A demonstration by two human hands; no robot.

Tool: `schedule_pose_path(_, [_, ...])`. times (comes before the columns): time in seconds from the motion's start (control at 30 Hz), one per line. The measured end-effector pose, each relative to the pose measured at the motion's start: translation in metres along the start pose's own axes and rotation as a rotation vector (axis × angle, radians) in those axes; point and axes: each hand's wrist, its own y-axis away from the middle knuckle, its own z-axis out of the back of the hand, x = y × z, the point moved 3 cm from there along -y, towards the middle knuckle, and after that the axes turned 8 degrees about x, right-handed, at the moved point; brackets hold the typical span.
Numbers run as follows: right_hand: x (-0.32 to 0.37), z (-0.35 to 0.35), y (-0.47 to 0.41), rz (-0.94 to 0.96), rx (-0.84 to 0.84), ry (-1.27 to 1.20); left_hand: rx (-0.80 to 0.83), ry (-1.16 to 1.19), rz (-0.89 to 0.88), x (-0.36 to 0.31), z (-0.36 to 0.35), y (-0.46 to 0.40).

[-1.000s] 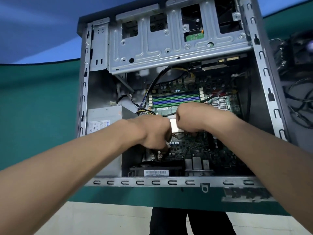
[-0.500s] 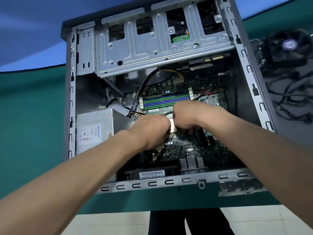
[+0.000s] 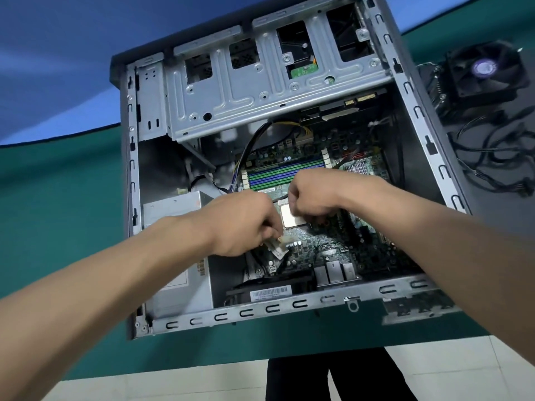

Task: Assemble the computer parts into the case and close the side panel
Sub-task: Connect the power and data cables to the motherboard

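Down over the CPU (image 3: 290,217) sitting in the motherboard (image 3: 327,250) inside the open case (image 3: 185,99), I've got both fists knuckles-up. My left hand (image 3: 246,222) pinches a white connector (image 3: 285,241), and my right hand (image 3: 314,196) is curled at the socket edge, can't tell around what. Honestly, one slip or a dragged plug could scrape the chip or bend pins.

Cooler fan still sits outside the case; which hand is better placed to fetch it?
Right hand, probably: the cooler fan lies on the table beyond the case's right wall, on that side, while the left hand pinches a white connector.
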Motion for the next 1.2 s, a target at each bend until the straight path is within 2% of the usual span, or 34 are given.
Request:
schedule_pose_path(0.13, [0.002, -0.011, 0.001, 0.022, 0.163, -0.031, 0.177, -0.141, 0.019, -0.004, -0.014, -0.001])
schedule_pose_path(0.2, [0.001, -0.010, 0.000, 0.019, 0.150, -0.035, 0.225, -0.183, 0.032, -0.006, -0.018, -0.004])
schedule_pose_path(0.37, [0.000, -0.004, -0.001, 0.019, 0.068, -0.031, 0.300, -0.076, 0.054, -0.003, -0.018, -0.009])
schedule_pose_path(0.63, [-0.001, -0.003, -0.004, 0.024, 0.035, -0.029, 0.176, -0.084, 0.080, 0.004, -0.023, -0.017])
schedule_pose_path(0.8, [-0.002, -0.003, -0.006, 0.027, 0.020, -0.019, 0.069, -0.219, 0.086, 0.003, -0.027, -0.025])
schedule_pose_path(1.07, [-0.002, -0.003, -0.009, 0.035, 0.013, -0.028, 0.114, -0.145, 0.086, 0.007, -0.029, -0.027])
schedule_pose_path(1.2, [-0.002, -0.004, -0.010, 0.041, 0.002, -0.014, 0.072, -0.191, 0.098, 0.003, -0.035, -0.028])
